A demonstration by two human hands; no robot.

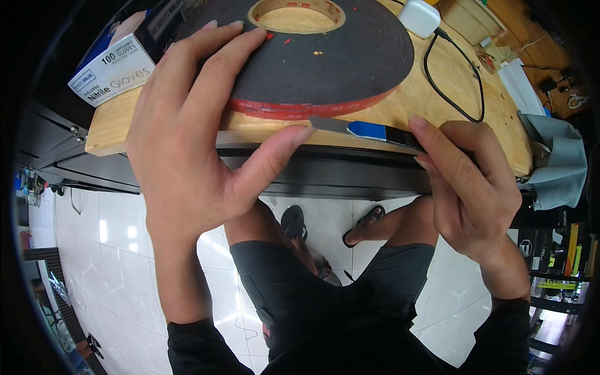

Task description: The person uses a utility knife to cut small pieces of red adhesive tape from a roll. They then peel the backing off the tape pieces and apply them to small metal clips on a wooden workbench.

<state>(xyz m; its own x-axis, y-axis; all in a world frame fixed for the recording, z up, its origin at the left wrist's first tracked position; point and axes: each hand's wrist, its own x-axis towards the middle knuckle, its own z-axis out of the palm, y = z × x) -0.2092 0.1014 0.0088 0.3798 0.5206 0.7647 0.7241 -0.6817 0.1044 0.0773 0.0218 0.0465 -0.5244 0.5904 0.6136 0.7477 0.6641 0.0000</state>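
A large roll of dark foam tape point(337, 65) with a red liner point(300, 110) lies flat near the front edge of the wooden tabletop. Small red scraps dot its upper face, around the cardboard core point(297, 30). My left hand point(187, 122) rests its fingertips on the roll's left side, thumb stretched out below the red rim. Between the thumb and fingers of my right hand point(468, 178) is a knife with a black and blue handle point(370, 131). Its blade point(328, 124) points left, close to the red rim and near my left thumb tip; whether it touches the liner I cannot tell.
A nitrile glove box point(117, 70) stands left of the roll. To the right lie a white charger point(419, 18), a looped black cable point(429, 70) and a beige bin point(473, 21). A grey-green cloth point(558, 159) drapes over the tabletop's right edge point(520, 154). Dark drawers point(347, 173) sit under the tabletop.
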